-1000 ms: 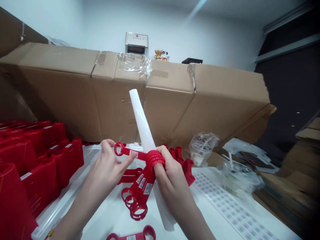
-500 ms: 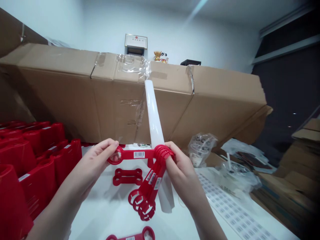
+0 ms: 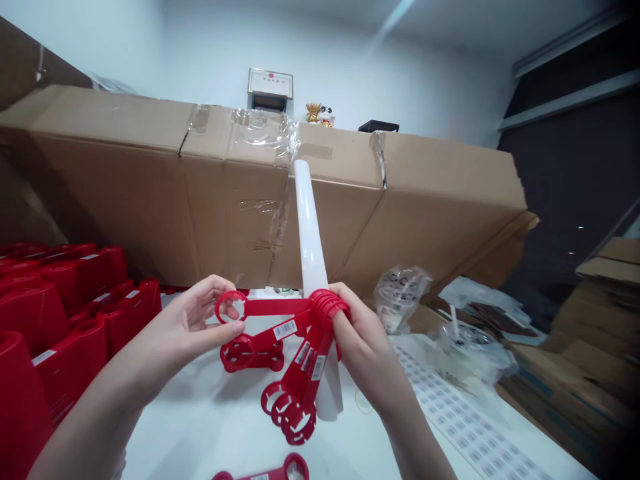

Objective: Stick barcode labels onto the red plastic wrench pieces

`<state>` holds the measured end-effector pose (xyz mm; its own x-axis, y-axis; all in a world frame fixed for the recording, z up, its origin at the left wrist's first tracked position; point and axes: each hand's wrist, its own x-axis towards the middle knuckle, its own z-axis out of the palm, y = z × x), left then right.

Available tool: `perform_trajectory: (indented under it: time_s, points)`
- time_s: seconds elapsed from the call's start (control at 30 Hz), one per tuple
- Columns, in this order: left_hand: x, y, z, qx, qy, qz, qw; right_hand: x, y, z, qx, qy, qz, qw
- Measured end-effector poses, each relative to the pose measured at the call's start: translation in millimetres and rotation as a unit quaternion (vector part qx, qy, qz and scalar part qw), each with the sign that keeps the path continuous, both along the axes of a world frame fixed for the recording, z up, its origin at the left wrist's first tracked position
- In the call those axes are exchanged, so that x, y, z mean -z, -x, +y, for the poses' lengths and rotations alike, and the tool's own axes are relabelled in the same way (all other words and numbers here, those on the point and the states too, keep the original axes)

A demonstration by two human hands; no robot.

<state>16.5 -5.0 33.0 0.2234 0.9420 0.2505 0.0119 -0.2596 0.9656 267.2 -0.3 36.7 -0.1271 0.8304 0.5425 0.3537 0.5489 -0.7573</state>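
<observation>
My right hand is closed around the stacked ring ends of several red double-ring straps, which are threaded on a long white tube. Their free ends fan out toward the lower left, some with white barcode labels. At the left, my left hand has its fingers at the far ring of one strap that points sideways; the fingers show behind and through this ring, with the thumb below. Just under it, a barcode-labelled strap slants down, overlapping another red piece on the table.
Rolled red pieces crowd the left side. A big cardboard box forms a wall behind the table. To the right are a bagged cup, another cup in plastic and a label sheet. Another red strap lies at the front edge.
The barcode-labelled strap has left my left fingers and swung down. My left hand is now at the ring of another strap, its thumb lower and farther out. My right hand keeps its hold.
</observation>
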Motion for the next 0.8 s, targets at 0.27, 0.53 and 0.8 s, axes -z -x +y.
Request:
perform_trajectory:
  time_s: [0.27, 0.53, 0.8]
  points:
    - [-5.3, 1.6, -8.9, 0.095, 0.054, -0.007, 0.994, -1.3, -1.6, -2.1, 0.015, -0.006, 0.039, 0.999]
    - [-0.2, 1.2, -5.9, 0.150, 0.070, -0.057, 0.985, -2.2, -1.3, -3.5, 0.018, -0.003, 0.029, 0.999]
    - [-2.7, 4.5, -0.2, 0.053, -0.006, 0.061, 0.997, -3.5, -0.9, -6.1, -0.004, 0.017, -0.056, 0.998]
